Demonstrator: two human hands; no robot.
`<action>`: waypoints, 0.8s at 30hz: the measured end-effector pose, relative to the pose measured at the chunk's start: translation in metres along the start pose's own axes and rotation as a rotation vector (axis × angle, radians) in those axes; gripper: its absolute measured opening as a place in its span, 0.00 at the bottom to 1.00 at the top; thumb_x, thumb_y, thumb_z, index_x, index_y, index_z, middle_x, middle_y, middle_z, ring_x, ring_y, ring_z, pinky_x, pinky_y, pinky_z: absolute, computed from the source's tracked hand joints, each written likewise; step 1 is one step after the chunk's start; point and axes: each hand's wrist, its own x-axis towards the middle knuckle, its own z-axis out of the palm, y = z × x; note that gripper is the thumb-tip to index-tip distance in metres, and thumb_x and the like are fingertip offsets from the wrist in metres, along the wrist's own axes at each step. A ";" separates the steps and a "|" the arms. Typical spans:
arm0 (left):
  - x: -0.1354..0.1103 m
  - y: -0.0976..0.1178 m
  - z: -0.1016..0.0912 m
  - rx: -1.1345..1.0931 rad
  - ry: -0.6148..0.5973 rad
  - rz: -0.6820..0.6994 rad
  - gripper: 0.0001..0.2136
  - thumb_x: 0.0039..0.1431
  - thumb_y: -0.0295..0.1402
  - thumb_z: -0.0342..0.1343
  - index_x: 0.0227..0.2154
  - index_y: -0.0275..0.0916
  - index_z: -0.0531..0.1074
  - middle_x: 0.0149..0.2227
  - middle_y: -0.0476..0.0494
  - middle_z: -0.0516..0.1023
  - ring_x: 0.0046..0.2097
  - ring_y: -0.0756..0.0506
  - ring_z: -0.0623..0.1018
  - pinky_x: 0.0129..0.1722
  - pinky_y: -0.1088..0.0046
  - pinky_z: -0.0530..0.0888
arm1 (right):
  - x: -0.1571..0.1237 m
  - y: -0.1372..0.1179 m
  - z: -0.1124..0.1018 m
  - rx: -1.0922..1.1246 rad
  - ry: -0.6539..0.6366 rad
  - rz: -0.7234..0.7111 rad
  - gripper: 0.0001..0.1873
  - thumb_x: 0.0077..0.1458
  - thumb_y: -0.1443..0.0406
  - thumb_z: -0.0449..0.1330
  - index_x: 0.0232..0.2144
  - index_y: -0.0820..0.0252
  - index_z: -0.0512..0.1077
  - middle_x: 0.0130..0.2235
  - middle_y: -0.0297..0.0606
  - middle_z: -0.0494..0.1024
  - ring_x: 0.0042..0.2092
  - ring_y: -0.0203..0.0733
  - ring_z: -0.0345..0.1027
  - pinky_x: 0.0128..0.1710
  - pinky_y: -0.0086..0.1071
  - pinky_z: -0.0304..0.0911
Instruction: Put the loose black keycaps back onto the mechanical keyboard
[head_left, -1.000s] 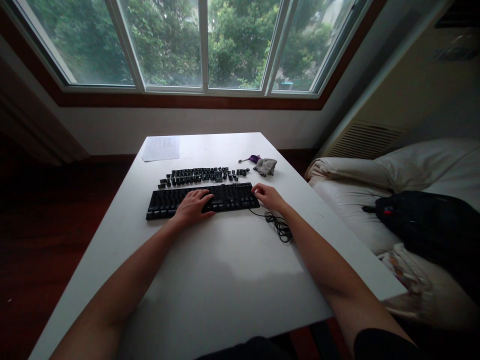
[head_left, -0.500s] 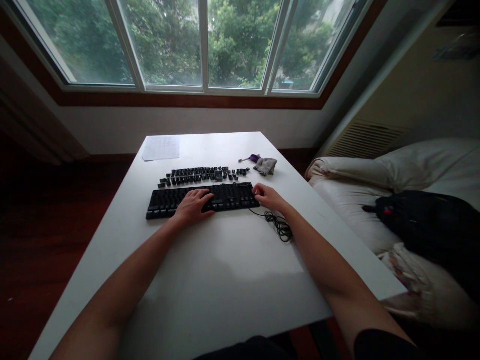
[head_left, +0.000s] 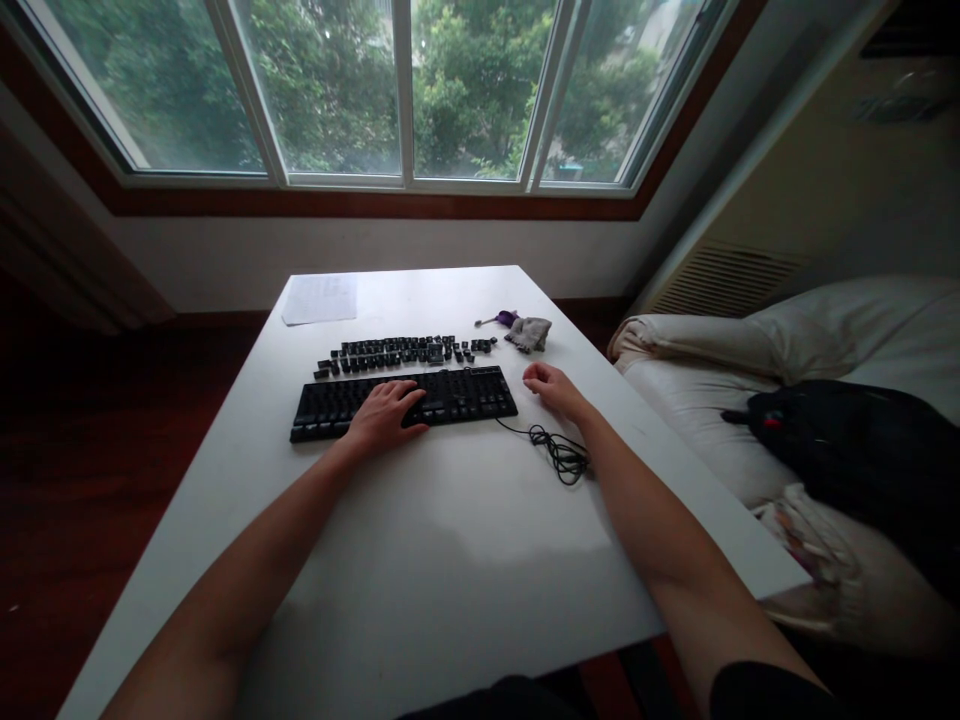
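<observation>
A black keyboard (head_left: pixel 450 395) lies across the white table (head_left: pixel 450 560). My left hand (head_left: pixel 386 415) rests flat on its middle, fingers spread over the keys. My right hand (head_left: pixel 551 388) hovers just right of the keyboard's end, fingers loosely curled, with nothing visible in them. Behind the keyboard, several loose black keycaps (head_left: pixel 405 351) lie in rows. The keyboard's black cable (head_left: pixel 559 455) is coiled by my right wrist.
A grey cloth (head_left: pixel 529 333) and a small purple tool (head_left: pixel 504 319) lie at the back right. A sheet of paper (head_left: pixel 320 298) sits at the back left corner. A bed with a black bag (head_left: pixel 847 450) stands right of the table. Windows run along the far wall.
My right hand has come off the keyboard's right end and moved a little to the right. The left hand and keyboard have stayed put.
</observation>
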 end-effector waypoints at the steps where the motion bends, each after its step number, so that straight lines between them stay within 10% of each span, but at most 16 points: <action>1: 0.000 0.000 0.000 -0.002 0.001 -0.001 0.30 0.60 0.52 0.59 0.62 0.46 0.67 0.64 0.39 0.66 0.63 0.34 0.66 0.64 0.51 0.62 | 0.000 0.002 -0.002 -0.016 -0.004 0.010 0.13 0.49 0.55 0.61 0.33 0.58 0.69 0.29 0.30 0.67 0.31 0.36 0.60 0.32 0.31 0.58; 24: 0.000 0.000 0.000 -0.007 0.003 -0.004 0.30 0.60 0.51 0.59 0.62 0.47 0.67 0.64 0.39 0.66 0.63 0.34 0.66 0.64 0.51 0.62 | -0.007 -0.015 0.004 -0.367 -0.269 0.028 0.27 0.52 0.41 0.59 0.23 0.57 0.64 0.24 0.31 0.66 0.28 0.37 0.59 0.29 0.31 0.52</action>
